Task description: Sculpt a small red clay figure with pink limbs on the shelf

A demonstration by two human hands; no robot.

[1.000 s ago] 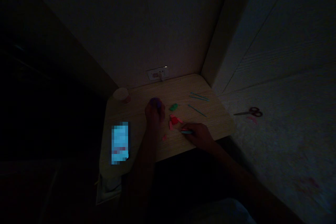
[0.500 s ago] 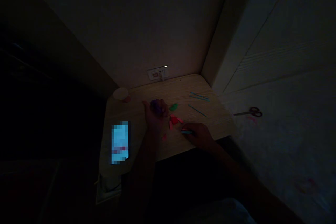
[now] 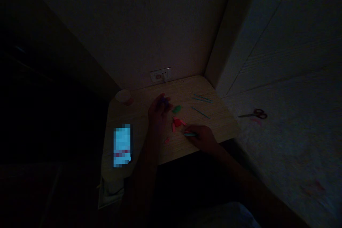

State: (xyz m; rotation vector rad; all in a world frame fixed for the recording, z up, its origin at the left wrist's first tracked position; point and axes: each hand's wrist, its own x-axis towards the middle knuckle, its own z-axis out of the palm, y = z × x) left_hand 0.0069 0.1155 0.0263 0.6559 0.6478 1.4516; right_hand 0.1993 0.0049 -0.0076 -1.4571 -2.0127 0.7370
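In dim light, my left hand (image 3: 157, 113) is curled around a dark purple lump (image 3: 164, 102), possibly modelling clay, above the table. My right hand (image 3: 205, 137) rests low at the table's front, pinching a thin teal tool (image 3: 190, 134) whose tip points left. Between the two hands lies a red lump (image 3: 177, 123) with pink strips (image 3: 174, 128) around it. A green piece (image 3: 176, 109) sits just right of my left fingers. Closer to me is a small pink scrap (image 3: 167, 140).
Several thin teal sticks (image 3: 201, 112) lie on the table's right side. A lit phone (image 3: 122, 145) is at the left, with a pale round container (image 3: 123, 96) behind it. Scissors (image 3: 252, 114) lie beyond the right edge. A wall socket (image 3: 160, 75) is behind the table (image 3: 144, 94).
My left hand has turned from palm up with the thumb stuck out to fingers closed around the purple lump, shifting slightly away from me. My right hand stays in place.
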